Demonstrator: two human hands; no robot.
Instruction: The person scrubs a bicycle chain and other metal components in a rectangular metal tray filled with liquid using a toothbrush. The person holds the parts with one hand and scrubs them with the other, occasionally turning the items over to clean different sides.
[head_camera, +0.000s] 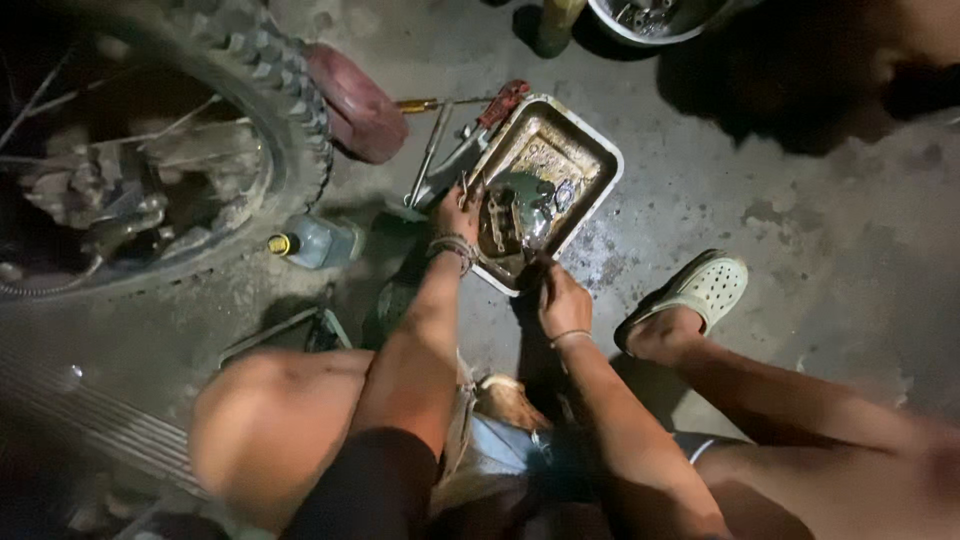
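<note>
On the oil-stained concrete floor (760, 200), both hands, left hand (458, 212) and right hand (562, 300), fingers curled around a greasy metal engine part (518, 208), hold it in the rectangular steel tray (590, 140), still dirty.

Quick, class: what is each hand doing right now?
Left hand: gripping the metal part in the tray.
Right hand: closed at the tray's near edge; contents cannot be told.

Greasy metal tray (590, 140), knobby rubber tyre (290, 90), rough stained concrete floor (800, 230).
</note>
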